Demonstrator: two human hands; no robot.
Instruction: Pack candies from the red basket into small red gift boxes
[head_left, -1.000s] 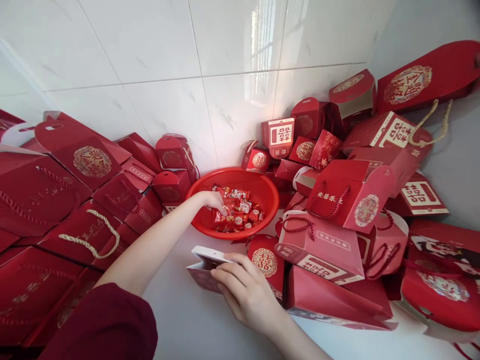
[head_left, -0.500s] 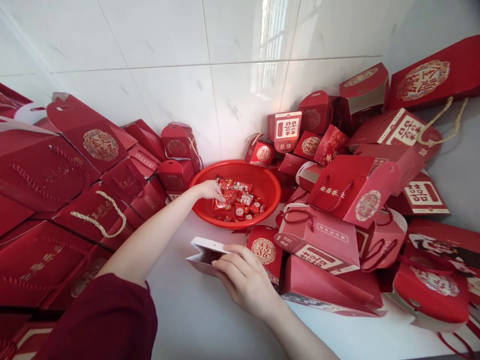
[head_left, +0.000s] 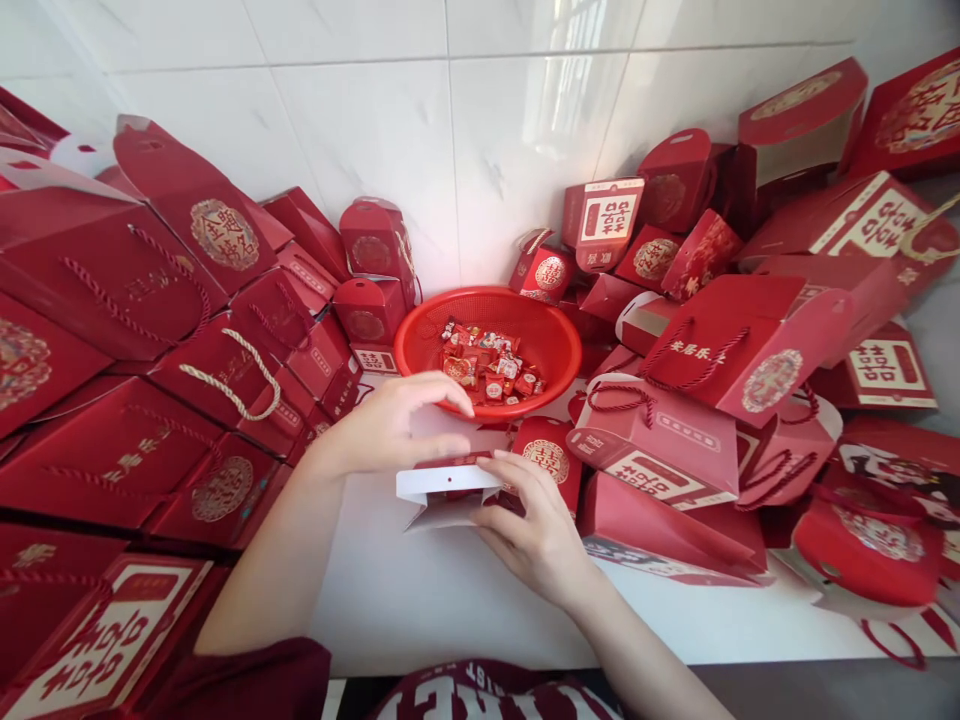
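Note:
My right hand (head_left: 534, 525) grips the right side of a small gift box (head_left: 446, 483) with its top open and its white inside facing me. Red wrapping shows inside the box, but I cannot make out exactly what it is. Just over the box's far left edge is my left hand (head_left: 394, 425), thumb and fingers apart with nothing seen between them. Behind that hand stands a red plastic basket (head_left: 562, 345) with several wrapped candies (head_left: 491, 365) in its bottom.
Red gift boxes (head_left: 82, 260) with rope handles are stacked along the left. More boxes (head_left: 667, 440) lie piled at the right, some tilted. A tiled wall (head_left: 375, 130) closes off the back. All rests on a white tabletop (head_left: 375, 590).
My left hand has come out of the basket toward me and opened above the gift box. The right hand still holds the box, now turned more toward me. The view has shifted slightly.

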